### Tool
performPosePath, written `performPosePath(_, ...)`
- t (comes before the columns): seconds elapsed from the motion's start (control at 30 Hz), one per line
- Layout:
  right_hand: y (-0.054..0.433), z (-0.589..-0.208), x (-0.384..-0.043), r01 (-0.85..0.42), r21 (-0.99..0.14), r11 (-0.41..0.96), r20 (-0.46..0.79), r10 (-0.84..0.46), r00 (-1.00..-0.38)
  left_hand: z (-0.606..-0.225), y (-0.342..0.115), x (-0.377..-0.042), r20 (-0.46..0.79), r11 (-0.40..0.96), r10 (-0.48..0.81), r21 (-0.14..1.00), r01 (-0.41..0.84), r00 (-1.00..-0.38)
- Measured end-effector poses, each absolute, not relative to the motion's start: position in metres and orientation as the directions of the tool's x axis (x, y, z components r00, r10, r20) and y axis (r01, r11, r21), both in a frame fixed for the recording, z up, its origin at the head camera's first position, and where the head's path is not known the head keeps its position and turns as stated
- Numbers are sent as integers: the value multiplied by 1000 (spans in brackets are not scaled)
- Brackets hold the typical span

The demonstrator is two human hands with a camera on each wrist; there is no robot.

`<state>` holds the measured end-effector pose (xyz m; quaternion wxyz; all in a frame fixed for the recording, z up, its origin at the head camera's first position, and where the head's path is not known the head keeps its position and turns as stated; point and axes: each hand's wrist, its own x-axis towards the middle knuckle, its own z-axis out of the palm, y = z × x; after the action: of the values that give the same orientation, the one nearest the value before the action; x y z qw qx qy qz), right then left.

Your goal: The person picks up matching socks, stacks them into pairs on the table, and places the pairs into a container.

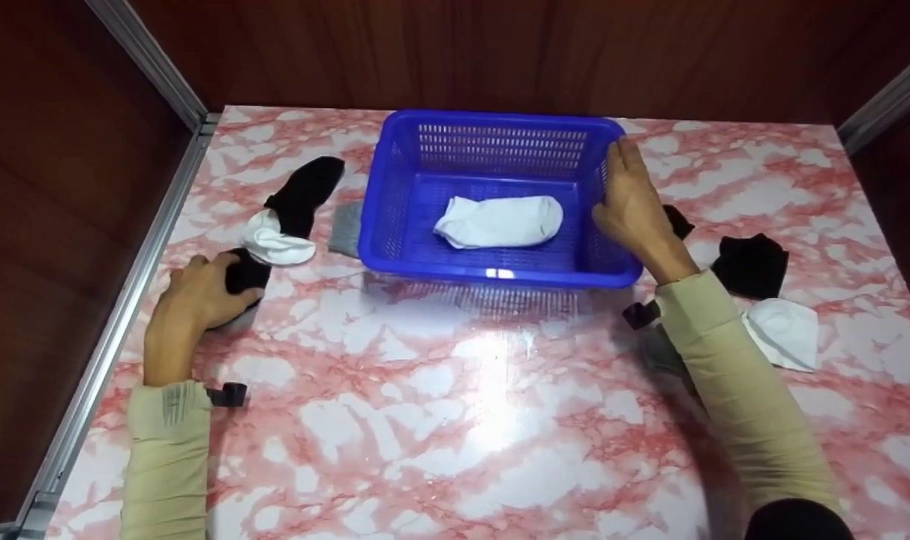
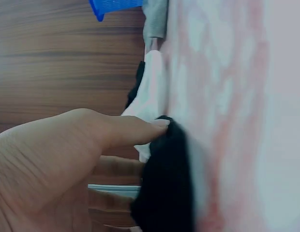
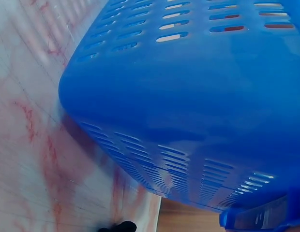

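Note:
At the left side of the table, my left hand [image 1: 192, 296] pinches a black sock [image 1: 246, 276] between thumb and fingers. The left wrist view shows the thumb lying over the dark cloth [image 2: 167, 179]. My right hand [image 1: 635, 202] grips the right rim of a blue plastic basket [image 1: 500, 274], whose slotted outer wall [image 3: 179, 96] fills much of the right wrist view. A white sock [image 1: 500, 221] lies flat on the basket's floor. Just beyond my left hand are a crumpled white sock [image 1: 278, 241] and another black sock [image 1: 308, 191].
A grey sock [image 1: 345, 229] pokes out by the basket's left side. Right of the basket lie a black sock [image 1: 751, 264], a white sock [image 1: 786, 331] and another black piece [image 1: 678, 222]; grey cloth [image 1: 663, 351] is partly under the right forearm. Dark wood panels [image 1: 500, 56] border the marbled table.

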<state>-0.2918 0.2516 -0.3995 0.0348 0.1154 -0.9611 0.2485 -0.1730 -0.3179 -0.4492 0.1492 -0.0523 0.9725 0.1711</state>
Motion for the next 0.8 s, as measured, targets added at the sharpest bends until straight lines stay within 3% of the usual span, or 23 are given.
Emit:
performPosePath(0.27,251,-401,-292,-237,-479,845,144,-191,-971,-458,-325,-164,-297,928,-39,342,-145,-954)
performPosePath(0.53,250,-402,-291,-232,-459,858,140,-188,-972,-464,-327,-159,-89,862,20,505,-28,-996)
performPosePath(0.8,250,-403,-290,-249,-444,860,169,-193,-967,-457,-314,-156,-94,830,35,558,-24,-995)
